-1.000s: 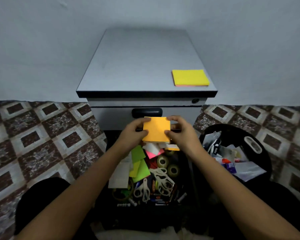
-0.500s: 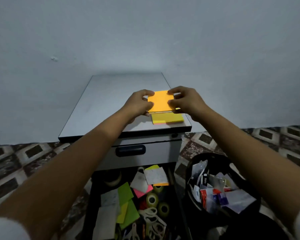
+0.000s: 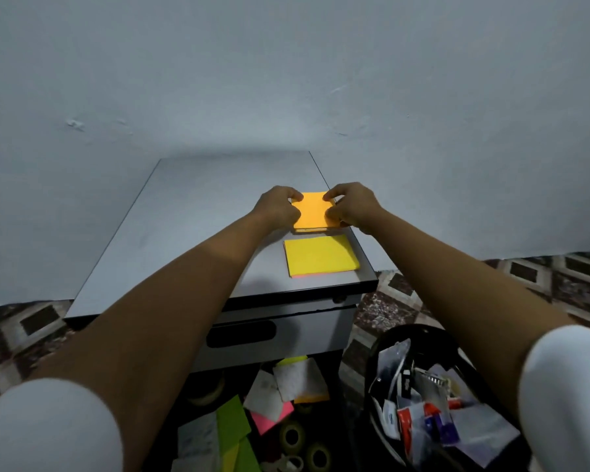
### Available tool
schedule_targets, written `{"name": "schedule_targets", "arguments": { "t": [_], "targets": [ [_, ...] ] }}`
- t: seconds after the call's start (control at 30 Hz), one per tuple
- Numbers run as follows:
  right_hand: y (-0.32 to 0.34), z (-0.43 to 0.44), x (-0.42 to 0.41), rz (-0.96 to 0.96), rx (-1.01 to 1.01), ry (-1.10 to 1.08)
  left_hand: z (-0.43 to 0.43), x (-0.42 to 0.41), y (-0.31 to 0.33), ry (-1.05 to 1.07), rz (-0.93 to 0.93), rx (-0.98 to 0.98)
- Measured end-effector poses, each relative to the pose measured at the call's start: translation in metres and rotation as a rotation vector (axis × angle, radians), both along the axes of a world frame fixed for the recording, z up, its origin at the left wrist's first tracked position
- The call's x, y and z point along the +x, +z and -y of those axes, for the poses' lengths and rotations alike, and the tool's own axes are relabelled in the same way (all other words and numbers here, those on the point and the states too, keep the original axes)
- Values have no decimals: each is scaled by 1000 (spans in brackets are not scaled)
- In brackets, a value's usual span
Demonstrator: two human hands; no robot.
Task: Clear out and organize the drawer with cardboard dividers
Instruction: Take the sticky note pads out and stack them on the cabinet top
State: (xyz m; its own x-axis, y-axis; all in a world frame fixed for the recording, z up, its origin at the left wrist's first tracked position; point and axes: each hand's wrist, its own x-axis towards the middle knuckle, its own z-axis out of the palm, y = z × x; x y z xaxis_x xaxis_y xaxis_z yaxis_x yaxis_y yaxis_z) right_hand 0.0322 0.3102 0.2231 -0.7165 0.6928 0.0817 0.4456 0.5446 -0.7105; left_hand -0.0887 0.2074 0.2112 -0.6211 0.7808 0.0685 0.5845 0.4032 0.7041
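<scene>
Two grips, left hand (image 3: 276,208) and right hand (image 3: 352,206), pinch the orange pad (image 3: 313,214) (yellow pad (image 3: 321,255) nearer, bin (image 3: 419,335) right).

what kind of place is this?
Probably a home or small-office corner: a low drawer cabinet against a bare wall, patterned floor tiles, with left hand and right hand holding an orange sticky-note pad at its top.

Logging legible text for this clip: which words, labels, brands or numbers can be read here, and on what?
Nothing can be read.
Black item in the bin: white lettering, too blurred.
Red and blue packets: print too small.
White paper slips: faint marks, blurred.
Orange pad and yellow pad: visible faces blank.
</scene>
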Motion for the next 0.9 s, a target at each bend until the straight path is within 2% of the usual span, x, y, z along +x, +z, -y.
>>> {"name": "schedule_targets", "arguments": {
  "t": [0.13,0.33,0.53,0.73,0.9],
  "targets": [
    [-14,-7,-4,93,132,7,-6,-8,-12,-45,-55,-85],
    [-20,-11,-5,122,207,20,-6,-16,-14,-86,-104,-138],
    [-8,1,8,-39,272,-17,13,-9,-4,-68,-100,-50],
    [7,51,41,-146,196,76,71,23,15,-94,-70,87],
    [-4,110,86,-236,110,139,140,62,4,-88,-32,145]
  ]
}}
